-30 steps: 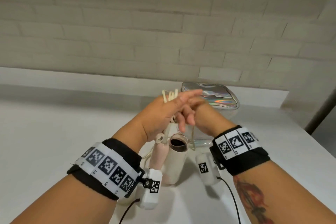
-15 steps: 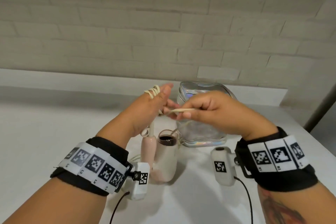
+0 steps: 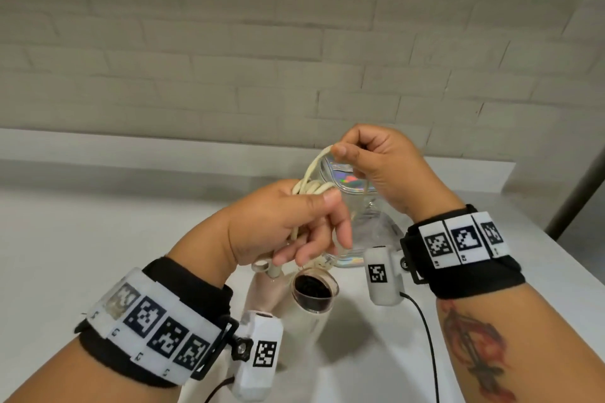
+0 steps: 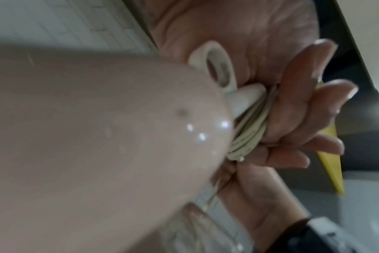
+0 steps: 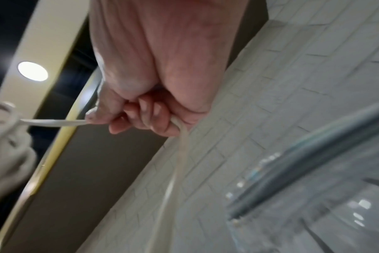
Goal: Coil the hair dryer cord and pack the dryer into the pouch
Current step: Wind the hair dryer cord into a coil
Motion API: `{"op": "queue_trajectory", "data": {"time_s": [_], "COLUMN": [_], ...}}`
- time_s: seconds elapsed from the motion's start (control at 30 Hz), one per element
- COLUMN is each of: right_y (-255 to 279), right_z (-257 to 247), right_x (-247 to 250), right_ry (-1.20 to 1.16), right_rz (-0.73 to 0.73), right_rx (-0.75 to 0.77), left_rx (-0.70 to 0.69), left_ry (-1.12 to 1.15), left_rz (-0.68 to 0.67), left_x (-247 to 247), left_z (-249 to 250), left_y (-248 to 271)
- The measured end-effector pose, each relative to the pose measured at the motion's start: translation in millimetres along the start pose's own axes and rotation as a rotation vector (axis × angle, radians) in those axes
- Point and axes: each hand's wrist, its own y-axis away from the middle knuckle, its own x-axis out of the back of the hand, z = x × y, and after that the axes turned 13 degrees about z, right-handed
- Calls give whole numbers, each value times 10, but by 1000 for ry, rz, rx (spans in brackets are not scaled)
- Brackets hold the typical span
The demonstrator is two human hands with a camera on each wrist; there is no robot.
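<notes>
— Pouch [image 3: 366, 226] sits just behind both hands; dryer [image 3: 288, 301] hangs below them.
— Coiling, I'd say: left hand [image 3: 281, 226] clutches the cord [image 3: 314, 188] loops, right hand [image 3: 376, 170] pinches the loose strand.
— Next loop needs laying over the left fingers [image 4: 303, 95].

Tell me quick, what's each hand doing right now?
Left hand: fingers curled round the coiled cord loops.
Right hand: pinching the cord's free length.

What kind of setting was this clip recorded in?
Probably an indoor counter or vanity-style workspace: a plain white tabletop against a white painted brick wall, with a recessed ceiling light overhead.
</notes>
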Motion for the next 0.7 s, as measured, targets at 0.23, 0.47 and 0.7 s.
{"op": "queue_trajectory", "data": {"time_s": [0.23, 0.47, 0.7], "right_y": [153, 402, 414], "right_z": [355, 456, -100], "right_x": [-151, 106, 192], "right_ry": [158, 293, 476], "right_rz": [-241, -398, -514], "right_rx": [-55, -197, 90], "left_rx": [-230, -309, -100], "left_ry": [319, 586, 80], "left_rz": [185, 465, 532], "left_x": [69, 301, 238], "left_z": [137, 210, -53], "left_y": [-76, -128, -247]}}
